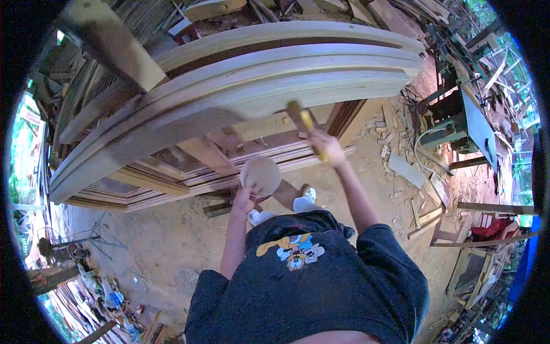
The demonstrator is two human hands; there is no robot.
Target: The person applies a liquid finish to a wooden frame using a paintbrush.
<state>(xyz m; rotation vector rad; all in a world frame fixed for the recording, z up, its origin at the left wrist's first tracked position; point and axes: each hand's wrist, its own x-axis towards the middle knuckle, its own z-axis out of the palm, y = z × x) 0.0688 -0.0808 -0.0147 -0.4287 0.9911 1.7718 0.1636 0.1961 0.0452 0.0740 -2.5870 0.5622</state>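
Observation:
My right hand (pixel 325 148) is closed round the yellow handle of a paintbrush (pixel 305 117), a little blurred. The brush's brown bristle end points up and away from me, close to the near side of a long pale wooden frame (pixel 338 86). My left hand (pixel 244 199) grips the lower left edge of a round pale bowl (pixel 260 175), its opening turned up towards me, in front of the frame's lower rails. Some darker marks show inside the bowl. The frame has grooved long rails and crosspieces, and its upper rails run in front of me.
A thick wooden post (pixel 117 49) rises at the upper left. Wood offcuts (pixel 389 135) litter the floor at right, beside a machine with a grey-blue metal top (pixel 478 129). A metal stand (pixel 86 238) is at left. Lumber is piled behind the frame.

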